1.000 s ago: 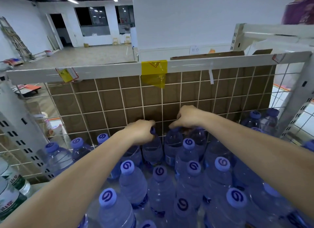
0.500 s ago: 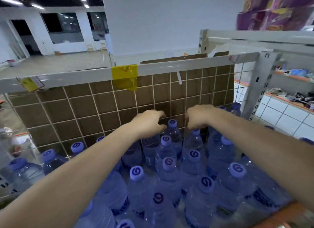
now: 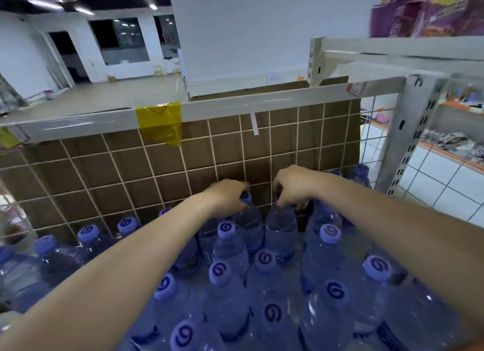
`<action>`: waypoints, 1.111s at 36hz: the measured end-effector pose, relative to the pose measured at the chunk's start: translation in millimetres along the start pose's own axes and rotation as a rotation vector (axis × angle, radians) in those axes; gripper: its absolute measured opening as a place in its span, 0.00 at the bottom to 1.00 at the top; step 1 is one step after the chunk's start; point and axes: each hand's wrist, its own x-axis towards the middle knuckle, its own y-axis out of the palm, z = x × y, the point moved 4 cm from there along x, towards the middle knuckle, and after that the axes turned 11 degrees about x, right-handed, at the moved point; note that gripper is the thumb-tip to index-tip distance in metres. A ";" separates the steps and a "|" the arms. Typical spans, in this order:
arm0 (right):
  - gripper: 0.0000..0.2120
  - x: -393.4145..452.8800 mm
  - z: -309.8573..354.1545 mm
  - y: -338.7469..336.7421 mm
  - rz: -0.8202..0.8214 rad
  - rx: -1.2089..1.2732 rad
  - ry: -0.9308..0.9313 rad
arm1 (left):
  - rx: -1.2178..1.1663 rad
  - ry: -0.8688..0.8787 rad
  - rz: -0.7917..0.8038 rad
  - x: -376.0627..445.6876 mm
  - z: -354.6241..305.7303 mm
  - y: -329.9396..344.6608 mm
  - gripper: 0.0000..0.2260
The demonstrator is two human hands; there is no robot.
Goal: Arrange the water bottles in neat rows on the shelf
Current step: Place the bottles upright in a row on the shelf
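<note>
Several clear water bottles with purple caps [image 3: 226, 230] stand packed together on the shelf. My left hand [image 3: 225, 198] grips the neck of a back-row bottle [image 3: 250, 225] just under its purple cap. Beside it, my right hand [image 3: 293, 187] grips the top of the neighbouring back-row bottle [image 3: 281, 232], whose cap is hidden under my fingers. Both bottles stand upright against the wire grid back [image 3: 157, 167] of the shelf. My forearms reach over the front rows.
Brown cardboard [image 3: 110, 167] lines the wire grid behind the bottles. A white top rail [image 3: 288, 101] carries yellow tape [image 3: 159, 120]. A perforated white upright [image 3: 408, 130] stands at the right, with purple packs [image 3: 424, 12] on a higher shelf. Open floor lies beyond.
My view has swung to the right. Both hands stay at the back row, now closed on the tops of two neighbouring bottles.
</note>
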 end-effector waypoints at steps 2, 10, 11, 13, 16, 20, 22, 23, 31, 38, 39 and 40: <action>0.11 4.1 -1.2 -3.9 -0.013 0.001 -0.028 | -0.004 -0.019 0.000 1.8 -0.4 -0.2 0.24; 0.16 21.2 0.0 -2.5 -0.018 -0.015 -0.095 | -0.040 -0.097 -0.005 5.0 3.0 3.6 0.09; 0.18 23.1 -0.4 -0.7 -0.014 -0.014 -0.108 | -0.043 -0.104 0.002 5.0 3.2 4.1 0.10; 0.19 26.7 -1.7 0.9 -0.024 -0.027 -0.134 | -0.056 -0.120 0.016 4.5 3.5 4.9 0.16; 0.22 28.1 -6.7 1.1 0.000 0.007 -0.137 | -0.057 -0.126 0.022 3.4 1.8 4.0 0.20; 0.26 21.1 -14.4 -5.2 0.023 0.096 -0.143 | -0.048 -0.134 0.038 -1.2 0.6 -0.1 0.26; 0.26 15.6 -17.7 -13.1 -0.004 0.077 -0.158 | -0.045 -0.135 0.032 -4.2 1.5 -4.5 0.26; 0.25 11.8 -19.2 -18.0 -0.015 0.077 -0.153 | -0.041 -0.133 0.020 -5.6 1.4 -7.6 0.25; 0.10 -26.0 -38.9 -43.7 -0.036 -0.108 0.037 | 0.040 -0.067 -0.118 -14.5 -17.7 -26.5 0.17; 0.19 -38.4 -59.1 -24.3 0.084 -0.167 0.230 | 0.091 -0.081 -0.030 -26.9 -19.5 -24.4 0.10; 0.19 -37.0 -60.1 -20.3 0.074 -0.162 0.224 | 0.089 -0.080 -0.009 -29.0 -18.9 -22.6 0.11; 0.17 -35.0 -60.8 -17.5 0.049 -0.148 0.209 | 0.086 -0.079 0.007 -30.9 -17.9 -20.8 0.11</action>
